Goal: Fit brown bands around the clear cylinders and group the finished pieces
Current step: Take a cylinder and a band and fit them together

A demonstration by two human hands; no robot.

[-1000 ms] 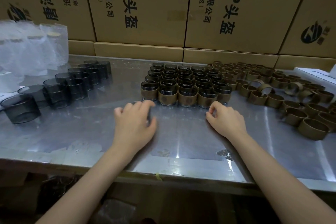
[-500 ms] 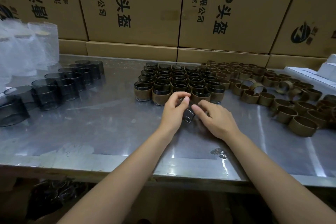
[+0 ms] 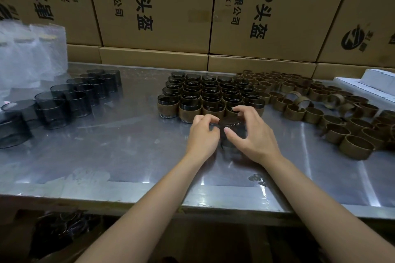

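Gripping one smoky clear glass cylinder (image 3: 233,132) between them, left hand (image 3: 203,136) and right hand (image 3: 251,134) meet over the shiny metal table (image 3: 119,156), just in front of the grouped block of finished cylinders wearing brown bands (image 3: 210,96). Left fingers curl against the cylinder's left side; right thumb and fingers arch over its rim and right side. Most of the cylinder is hidden by the hands, only a dark top edge and part of the wall show, and whether a band is on it can't be told. Its base sits at or close to the table; contact is unclear. Nearest finished pieces are partly covered by the right fingers. Loose brown band rings (image 3: 320,109) spread across the right side of the table, running out of frame at the right edge. Bare smoky glass cylinders (image 3: 70,100) stand in rows at left, the nearest one cut off by the frame. Blurry clear plastic packaging (image 3: 30,55) sits far left, contents not readable. Brown cardboard cartons with black print (image 3: 171,6) wall the back. White flat boxes (image 3: 367,83) at far right, cropped. Dark clutter under the table is indistinct.
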